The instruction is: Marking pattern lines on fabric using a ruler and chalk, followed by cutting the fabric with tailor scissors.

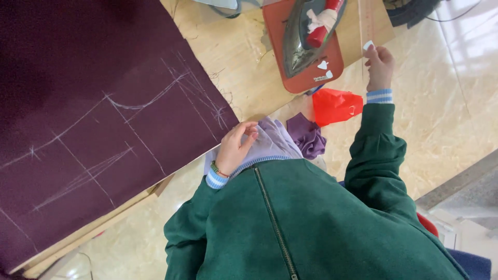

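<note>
My right hand (379, 66) is raised beside the worktop's (244, 78) far edge, fingers pinched together on a small white piece of chalk (368, 45) and touching a clear ruler (364, 31) that stands along that edge. My left hand (236, 146) rests at the near corner of the dark purple cloth (88, 114), fingers loosely curled on a lilac garment (272, 142) at my chest — not clamped on anything.

The cloth covers the left of the worktop, its right edge running diagonally, with bare wood between it and the iron. White chalk lines cross it — straight strokes, a curve, some scribbled crossings near the corner.

The iron (306, 33) lies on an orange-red mat (311, 72) bearing small white marks. Below it hang a red scrap (334, 106) and a purple scrap (307, 137), over open pale floor (446, 93).
</note>
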